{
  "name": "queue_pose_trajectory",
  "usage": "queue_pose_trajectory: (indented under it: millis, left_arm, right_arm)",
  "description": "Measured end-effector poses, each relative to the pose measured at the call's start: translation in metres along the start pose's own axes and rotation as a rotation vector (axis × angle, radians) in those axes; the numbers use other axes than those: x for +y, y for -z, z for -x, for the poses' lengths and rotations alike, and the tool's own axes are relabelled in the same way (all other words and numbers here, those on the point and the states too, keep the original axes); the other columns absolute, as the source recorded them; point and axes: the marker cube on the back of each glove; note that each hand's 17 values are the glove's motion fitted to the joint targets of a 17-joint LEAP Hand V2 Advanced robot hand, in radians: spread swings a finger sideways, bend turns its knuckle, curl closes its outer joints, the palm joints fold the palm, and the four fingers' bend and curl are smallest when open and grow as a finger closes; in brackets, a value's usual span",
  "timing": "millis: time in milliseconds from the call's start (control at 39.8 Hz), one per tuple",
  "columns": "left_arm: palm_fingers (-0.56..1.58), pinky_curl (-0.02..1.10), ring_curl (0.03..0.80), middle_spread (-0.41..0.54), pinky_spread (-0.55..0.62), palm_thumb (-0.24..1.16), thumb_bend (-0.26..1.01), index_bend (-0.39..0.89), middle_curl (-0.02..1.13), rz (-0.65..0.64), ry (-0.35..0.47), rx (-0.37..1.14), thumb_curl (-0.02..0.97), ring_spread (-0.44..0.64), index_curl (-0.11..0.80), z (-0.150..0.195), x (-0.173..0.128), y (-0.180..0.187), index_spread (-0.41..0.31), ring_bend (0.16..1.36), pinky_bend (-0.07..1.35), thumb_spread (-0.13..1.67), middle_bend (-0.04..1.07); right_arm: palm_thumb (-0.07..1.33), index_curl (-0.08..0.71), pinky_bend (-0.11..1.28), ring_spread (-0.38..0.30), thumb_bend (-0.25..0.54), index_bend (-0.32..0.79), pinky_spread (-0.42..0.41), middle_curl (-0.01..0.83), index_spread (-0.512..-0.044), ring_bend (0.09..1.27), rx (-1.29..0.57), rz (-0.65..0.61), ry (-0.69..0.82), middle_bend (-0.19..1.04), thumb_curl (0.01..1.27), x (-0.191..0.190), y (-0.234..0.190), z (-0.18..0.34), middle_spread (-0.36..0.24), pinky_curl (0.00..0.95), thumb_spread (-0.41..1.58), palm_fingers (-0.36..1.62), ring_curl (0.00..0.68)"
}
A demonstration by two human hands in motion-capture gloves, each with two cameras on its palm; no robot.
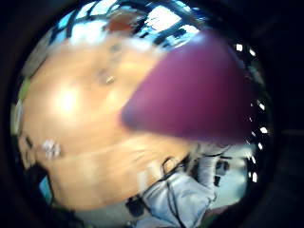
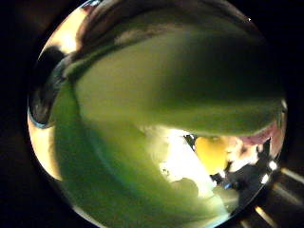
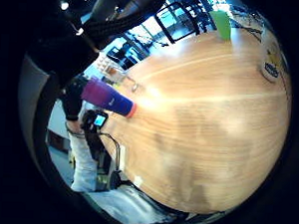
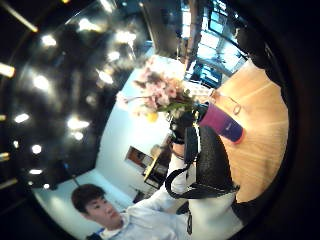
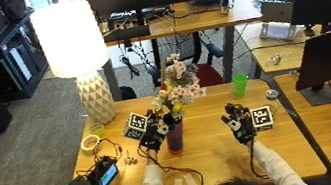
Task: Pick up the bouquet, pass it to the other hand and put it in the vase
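With the left hand [image 5: 153, 134] gripping the bouquet [image 5: 177, 89] stems just above the purple vase [image 5: 175, 138] and the right hand [image 5: 239, 122] spread empty, an off-centre release could tip the vase

A light wooden rectangular table [image 5: 230, 155] carries a purple cylindrical vase [image 5: 175, 138] standing upright near its middle, a little toward the left. A bouquet of pale pink and white flowers with a yellow bloom and green leaves [image 5: 176, 88] rises out of the vase. The black-gloved left hand [image 5: 155, 132] grips the stems just above the vase's rim, on its left side. The black-gloved right hand [image 5: 239, 122] is held apart to the right above the tabletop, fingers spread and holding nothing. A green plastic cup [image 5: 240, 85] stands near the far edge. A white lamp with a faceted base [image 5: 83, 65] stands at the far left corner, with a roll of tape [image 5: 90, 142] near the left edge.
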Motion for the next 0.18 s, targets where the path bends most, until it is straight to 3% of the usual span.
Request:
queue_pose_trajectory:
  millis: [25,75,176]
  left_arm:
    - [-0.33,0.49,0.5,-0.023,0.05,0.34,-0.11,-0.02,0.51,0.01,0.034,-0.018,0.565,-0.01,0.364,0.006,0.01,-0.001,-0.084,0.69,0.57,0.68,0.34]
    - [-0.33,0.42,0.425,0.058,0.15,0.32,-0.09,-0.03,0.43,0.033,0.014,-0.002,0.539,0.09,0.312,0.018,0.023,-0.002,-0.041,0.65,0.52,0.72,0.26]
    - [-0.28,0.35,0.349,0.166,0.3,0.32,-0.05,-0.03,0.34,0.159,-0.244,0.171,0.505,0.22,0.235,0.025,0.036,-0.008,0.02,0.62,0.47,0.76,0.18]
  right_arm:
    - [0.72,0.236,0.5,-0.077,-0.02,0.09,0.184,0.428,-0.238,0.53,0.006,0.01,0.0,0.31,0.48,0.0,0.0,-0.004,-0.07,0.351,1.07,0.74,0.376]
    - [0.72,0.237,0.49,-0.077,-0.017,0.1,0.193,0.428,-0.233,0.52,0.001,0.04,-0.012,0.31,0.48,0.0,-0.001,-0.011,-0.07,0.348,1.07,0.74,0.375]
    - [0.73,0.239,0.47,-0.077,-0.016,0.11,0.201,0.426,-0.231,0.5,-0.146,0.153,0.075,0.3,0.48,0.013,-0.002,0.009,-0.063,0.347,1.07,0.73,0.371]
